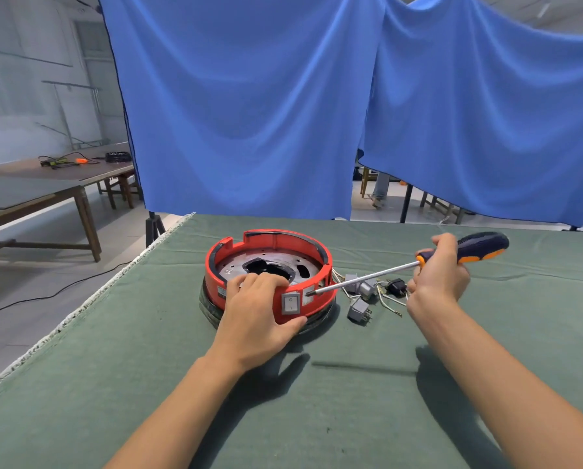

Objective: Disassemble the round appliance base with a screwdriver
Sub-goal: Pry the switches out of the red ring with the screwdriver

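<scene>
A round red appliance base (pixel 269 252) with a metal plate inside sits on the green cloth. My left hand (pixel 259 309) grips its near rim, fingers curled over the top edge beside a grey rocker switch (pixel 290 303). My right hand (pixel 440 272) holds a screwdriver (pixel 482 247) with a dark blue and orange handle. Its long metal shaft slants down to the left, and the tip touches the red wall just right of the switch.
Several loose grey switches and a black part with wires (pixel 371 294) lie right of the base. The cloth-covered table (pixel 317 401) ends at a frayed left edge. Blue curtains (pixel 249 113) hang behind. Wooden tables (pixel 46 187) stand at the far left.
</scene>
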A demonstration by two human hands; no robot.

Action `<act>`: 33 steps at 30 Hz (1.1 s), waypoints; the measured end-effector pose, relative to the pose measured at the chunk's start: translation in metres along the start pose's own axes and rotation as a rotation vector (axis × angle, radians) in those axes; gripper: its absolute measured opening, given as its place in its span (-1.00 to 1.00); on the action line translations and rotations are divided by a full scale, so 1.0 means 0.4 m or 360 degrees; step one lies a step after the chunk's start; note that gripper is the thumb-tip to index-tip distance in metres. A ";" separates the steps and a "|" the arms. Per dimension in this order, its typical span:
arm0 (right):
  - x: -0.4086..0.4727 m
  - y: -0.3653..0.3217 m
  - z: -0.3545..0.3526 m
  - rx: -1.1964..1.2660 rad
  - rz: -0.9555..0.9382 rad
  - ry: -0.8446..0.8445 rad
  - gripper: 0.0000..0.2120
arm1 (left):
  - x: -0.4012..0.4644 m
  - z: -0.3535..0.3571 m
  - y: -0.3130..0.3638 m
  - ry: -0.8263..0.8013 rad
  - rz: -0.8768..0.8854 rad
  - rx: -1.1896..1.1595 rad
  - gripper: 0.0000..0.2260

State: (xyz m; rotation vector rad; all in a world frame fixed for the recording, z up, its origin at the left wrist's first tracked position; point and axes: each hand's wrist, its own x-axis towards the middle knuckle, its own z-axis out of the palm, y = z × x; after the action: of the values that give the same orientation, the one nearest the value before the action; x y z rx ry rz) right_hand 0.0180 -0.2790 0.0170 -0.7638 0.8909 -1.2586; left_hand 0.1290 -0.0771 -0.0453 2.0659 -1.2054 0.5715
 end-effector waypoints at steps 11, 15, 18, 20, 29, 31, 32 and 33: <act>-0.162 -0.064 0.121 -0.0198 -0.0859 -0.0522 -0.75 | -0.014 -0.009 0.005 0.0104 -0.0299 0.0237 -0.58; -0.203 -0.071 0.142 -0.0297 -0.1031 -0.0646 -0.76 | -0.014 -0.008 -0.002 -0.0047 -0.0435 0.0211 -0.54; -0.225 -0.080 0.148 -0.0372 -0.1106 -0.0709 -0.74 | -0.014 -0.009 -0.001 -0.0090 -0.0453 0.0230 -0.53; -0.235 -0.084 0.152 -0.0436 -0.1160 -0.0734 -0.72 | -0.015 -0.010 -0.001 -0.0110 -0.0477 0.0250 -0.53; -0.270 -0.090 0.174 -0.0587 -0.1295 -0.0770 -0.60 | -0.013 -0.006 0.005 -0.0143 -0.0496 0.0272 -0.52; -0.272 -0.093 0.185 -0.0635 -0.1307 -0.0798 -0.62 | -0.012 -0.002 0.007 -0.0154 -0.0493 0.0294 -0.49; -0.274 -0.095 0.194 -0.0680 -0.1329 -0.0821 -0.65 | -0.012 0.001 0.009 -0.0157 -0.0491 0.0312 -0.48; -0.276 -0.097 0.206 -0.0740 -0.1363 -0.0841 -0.68 | -0.012 0.003 0.010 -0.0161 -0.0490 0.0331 -0.47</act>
State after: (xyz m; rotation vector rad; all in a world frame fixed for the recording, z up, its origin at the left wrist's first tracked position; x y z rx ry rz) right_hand 0.0647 -0.1760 0.1044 -1.8847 0.4024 -1.4625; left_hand 0.1231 -0.0767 -0.0479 2.4232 -0.8855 0.4658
